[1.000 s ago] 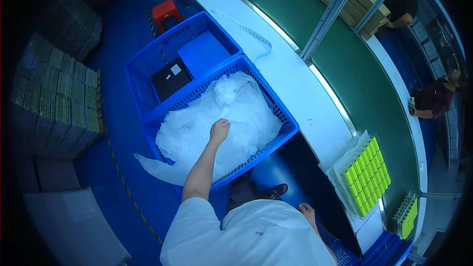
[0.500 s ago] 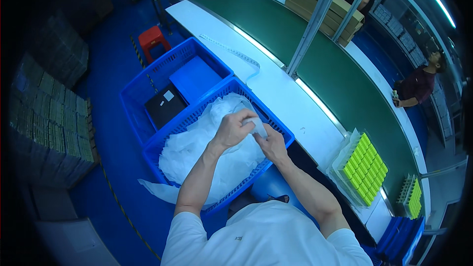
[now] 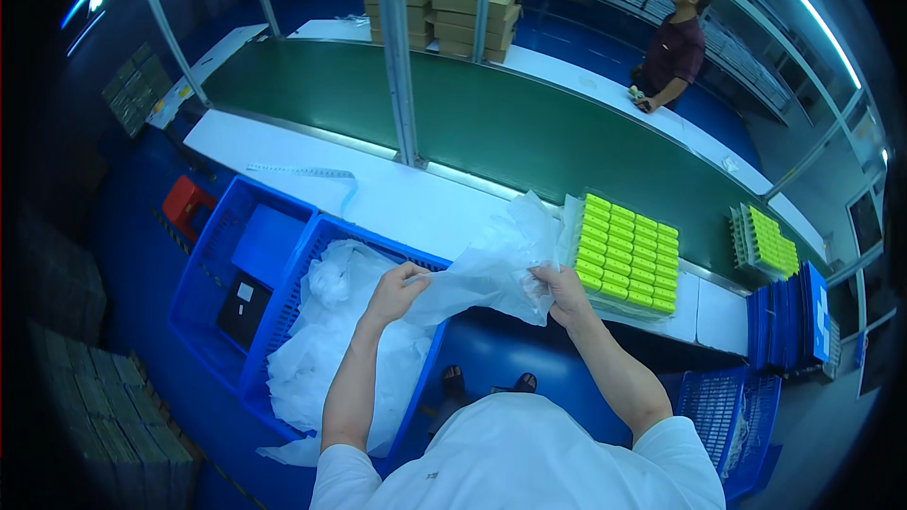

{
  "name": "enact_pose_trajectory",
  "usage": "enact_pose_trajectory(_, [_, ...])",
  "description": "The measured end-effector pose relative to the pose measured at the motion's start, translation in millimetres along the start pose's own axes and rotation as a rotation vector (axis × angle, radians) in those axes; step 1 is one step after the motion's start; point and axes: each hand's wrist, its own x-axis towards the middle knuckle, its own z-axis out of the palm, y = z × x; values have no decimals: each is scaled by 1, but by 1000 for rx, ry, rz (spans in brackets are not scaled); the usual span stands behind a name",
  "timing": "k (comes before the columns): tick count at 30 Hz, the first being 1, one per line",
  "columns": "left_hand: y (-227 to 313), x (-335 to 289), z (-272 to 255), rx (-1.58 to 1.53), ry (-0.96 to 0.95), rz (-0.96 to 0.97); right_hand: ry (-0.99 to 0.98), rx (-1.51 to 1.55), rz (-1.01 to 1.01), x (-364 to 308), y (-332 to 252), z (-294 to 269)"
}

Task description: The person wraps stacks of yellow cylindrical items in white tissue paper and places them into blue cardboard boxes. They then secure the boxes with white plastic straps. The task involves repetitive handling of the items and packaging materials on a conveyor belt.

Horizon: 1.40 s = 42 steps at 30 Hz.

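Note:
A thin, translucent white plastic sheet [image 3: 477, 279] is stretched between my hands. My left hand [image 3: 397, 291] pinches one end, above a blue crate [image 3: 255, 387] heaped with similar crumpled white sheets [image 3: 331, 359]. Closed on the other end is my right hand [image 3: 564, 293], just left of a block of lime-green pieces [image 3: 628, 255] lined up in rows on the white table [image 3: 406, 212]. Part of the sheet stands up past my right hand and lies against the left side of that block.
A second blue crate [image 3: 192, 297] holds a black flat item [image 3: 244, 307]. Beyond the table runs a green conveyor belt [image 3: 491, 123], with a metal post [image 3: 399, 66] before it. Across it stands a person [image 3: 673, 52]. Blue bins [image 3: 784, 321] and another green set [image 3: 763, 241] are at right.
My view has turned right. My hands, close together over the crate before, are now apart, with the sheet drawn out between them. My right hand has moved toward the green block.

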Motion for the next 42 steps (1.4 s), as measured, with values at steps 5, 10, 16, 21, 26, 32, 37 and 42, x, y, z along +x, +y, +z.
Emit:
enact_pose_trajectory(5, [33, 76, 47, -545, -376, -332, 90, 36, -45, -36, -27, -112])
enact_pose_trajectory(10, [107, 155, 129, 45, -503, -173, 201, -39, -99, -64, -45, -214])
enact_pose_trajectory(16, [153, 231, 264, 892, -78, 458, 364, -55, -141, -43, -42, -307])
enact_pose_trajectory(21, [197, 191, 349, 779, 306, 792, 455, 69, -104, -20, -56, -352])
enact_pose_trajectory(26, [163, 156, 386, 759, 65, 756, 450, 158, -25, -11, -61, -386])
enact_pose_trajectory(32, [119, 159, 398, 879, -134, 540, 439, 200, -27, -3, -71, -393])
enact_pose_trajectory(37, [106, 177, 406, 859, -176, 501, 508, 208, -38, 7, -64, -400])
enact_pose_trajectory(42, [102, 192, 406, 860, -252, 499, 421, -125, -15, -17, -81, -410])
